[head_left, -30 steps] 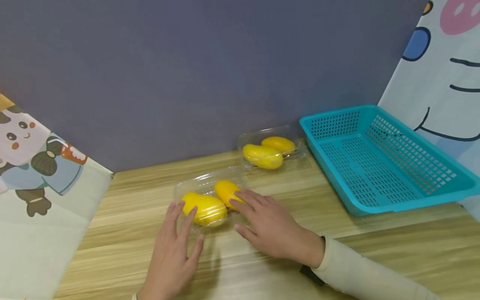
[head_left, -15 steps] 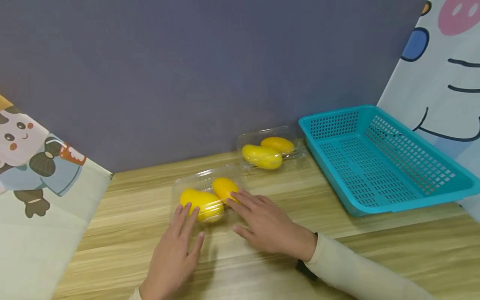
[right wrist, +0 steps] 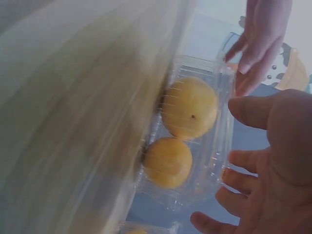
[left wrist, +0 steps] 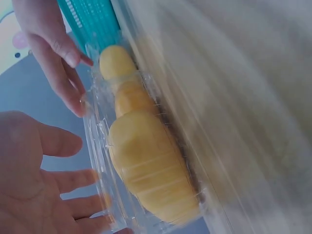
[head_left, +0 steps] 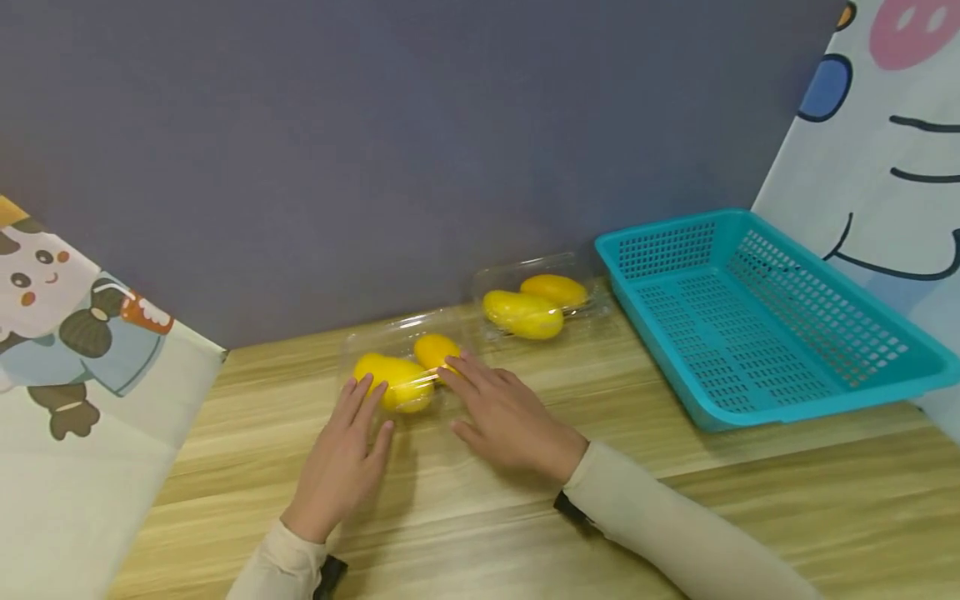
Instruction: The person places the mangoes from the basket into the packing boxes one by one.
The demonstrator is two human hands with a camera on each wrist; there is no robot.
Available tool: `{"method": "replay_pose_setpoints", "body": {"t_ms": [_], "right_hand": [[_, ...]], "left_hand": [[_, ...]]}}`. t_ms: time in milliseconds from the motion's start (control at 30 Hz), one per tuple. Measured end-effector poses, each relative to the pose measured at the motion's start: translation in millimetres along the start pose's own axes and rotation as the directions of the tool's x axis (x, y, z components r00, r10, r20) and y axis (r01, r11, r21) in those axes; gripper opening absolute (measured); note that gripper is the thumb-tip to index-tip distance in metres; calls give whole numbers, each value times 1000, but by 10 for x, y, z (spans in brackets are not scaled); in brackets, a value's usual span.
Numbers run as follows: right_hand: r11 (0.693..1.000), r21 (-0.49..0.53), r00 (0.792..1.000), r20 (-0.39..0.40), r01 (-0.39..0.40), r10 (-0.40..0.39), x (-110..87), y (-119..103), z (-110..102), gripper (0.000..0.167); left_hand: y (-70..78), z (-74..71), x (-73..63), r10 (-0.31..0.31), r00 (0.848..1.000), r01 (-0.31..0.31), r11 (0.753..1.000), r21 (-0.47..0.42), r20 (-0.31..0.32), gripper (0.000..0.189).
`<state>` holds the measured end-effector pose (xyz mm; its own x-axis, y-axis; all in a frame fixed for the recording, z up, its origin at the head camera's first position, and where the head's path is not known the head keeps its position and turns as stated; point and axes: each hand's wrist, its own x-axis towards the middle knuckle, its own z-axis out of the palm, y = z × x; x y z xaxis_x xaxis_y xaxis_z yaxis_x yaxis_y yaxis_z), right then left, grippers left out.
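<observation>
A clear plastic clamshell box [head_left: 382,335] with two yellow mangoes stands on the table in the head view. The bigger mango [head_left: 390,375] lies on the left, the smaller one [head_left: 433,350] on the right. My left hand [head_left: 337,462] has its fingers extended, fingertips at the box's near left part. On the near right part rest the fingertips of my right hand [head_left: 506,412], likewise spread. Both wrist views show the box between the hands, palms facing it, with the mangoes [left wrist: 146,165] visible through the plastic.
Behind and to the right, a second clear box [head_left: 491,277] with two mangoes [head_left: 525,315] stands by the grey wall [head_left: 375,167]. A turquoise perforated basket [head_left: 652,350] is on the right. Cartoon-printed panels [head_left: 97,333] flank the wooden table [head_left: 480,533].
Both hands have moved forward and the near box has slid with them towards the grey wall. The second box and the basket have stayed put.
</observation>
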<state>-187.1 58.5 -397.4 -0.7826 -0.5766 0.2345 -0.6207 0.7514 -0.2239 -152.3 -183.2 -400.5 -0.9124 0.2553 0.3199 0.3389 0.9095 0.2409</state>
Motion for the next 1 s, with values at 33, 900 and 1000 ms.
{"method": "replay_pose_setpoints", "body": {"t_ms": [33, 900, 1000], "right_hand": [[1000, 2, 1000, 2, -7, 7, 21, 0, 15, 69], [986, -54, 981, 106, -155, 160, 571, 234, 139, 81], [988, -9, 986, 66, -155, 155, 457, 252, 117, 80]], "left_hand": [[-16, 8, 31, -8, 1000, 8, 1000, -4, 9, 53], [-255, 316, 717, -94, 992, 98, 994, -48, 83, 69], [-123, 337, 684, -82, 995, 81, 997, 7, 51, 75]]}}
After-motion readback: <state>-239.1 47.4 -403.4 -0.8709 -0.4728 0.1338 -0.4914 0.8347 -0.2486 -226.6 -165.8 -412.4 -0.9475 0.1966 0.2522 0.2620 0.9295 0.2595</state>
